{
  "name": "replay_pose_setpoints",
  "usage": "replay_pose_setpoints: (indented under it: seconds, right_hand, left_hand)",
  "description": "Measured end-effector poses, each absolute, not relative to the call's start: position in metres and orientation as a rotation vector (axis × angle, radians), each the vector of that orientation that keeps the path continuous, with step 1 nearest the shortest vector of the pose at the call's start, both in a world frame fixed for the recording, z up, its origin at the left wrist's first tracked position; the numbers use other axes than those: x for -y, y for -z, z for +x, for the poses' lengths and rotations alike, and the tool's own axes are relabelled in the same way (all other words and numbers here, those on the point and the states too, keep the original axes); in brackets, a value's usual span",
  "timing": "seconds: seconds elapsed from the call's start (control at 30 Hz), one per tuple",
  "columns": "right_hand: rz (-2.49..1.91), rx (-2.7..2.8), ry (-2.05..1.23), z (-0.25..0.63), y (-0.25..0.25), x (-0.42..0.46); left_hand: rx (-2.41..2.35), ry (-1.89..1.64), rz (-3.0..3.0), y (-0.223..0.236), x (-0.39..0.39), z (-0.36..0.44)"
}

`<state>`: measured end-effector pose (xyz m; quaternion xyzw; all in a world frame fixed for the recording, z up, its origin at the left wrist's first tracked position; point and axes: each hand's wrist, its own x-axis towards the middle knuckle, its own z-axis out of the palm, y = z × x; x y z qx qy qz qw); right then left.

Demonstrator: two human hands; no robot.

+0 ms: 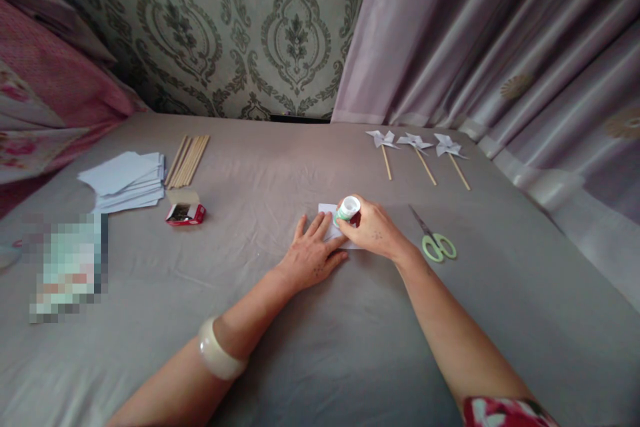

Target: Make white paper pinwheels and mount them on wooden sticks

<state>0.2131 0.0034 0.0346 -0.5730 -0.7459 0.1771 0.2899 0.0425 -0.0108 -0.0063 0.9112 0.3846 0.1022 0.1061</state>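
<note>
Paper [326,207] on grey cloth [250,333], white-and-green tube [349,208] over it.
Tube axis tilted, lower end toward paper; right hand [371,227] holds it, fingers closed around. Left hand [314,248] lies flat across paper's left side, fingers spread, gripping nothing.

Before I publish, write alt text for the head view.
A person's left hand rests on small white paper while the right hand holds a white-and-green tube over it. Three white pinwheels lie farther back on the grey cloth; scissors lie at right, and wooden sticks, a paper stack and an open red box at left.
</note>
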Motion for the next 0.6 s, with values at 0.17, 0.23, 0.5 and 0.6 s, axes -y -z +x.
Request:
replay_pose_setpoints:
  seconds: [0.17,0.23,0.5,0.6]
  right_hand:
    - [-1.565,1.997,-0.5,0.2203,-0.0358,-0.0048]
    - [-1.584,1.971,-0.475,0.2213,-0.0354,-0.0057]
    - [-1.497,1.987,-0.503,0.2159,-0.0348,-0.0053]
    - [-1.539,1.996,-0.531,0.2201,-0.0364,-0.006]
  left_hand:
    - [-1.134,-0.292,2.679,0.0035,0.0113,0.0427]
    - [-1.136,-0.279,2.679,0.0022,0.0116,0.043]
    - [-1.128,-0.282,2.682,0.0029,0.011,0.0432]
    - [-1.133,-0.284,2.68,0.0035,0.0113,0.043]
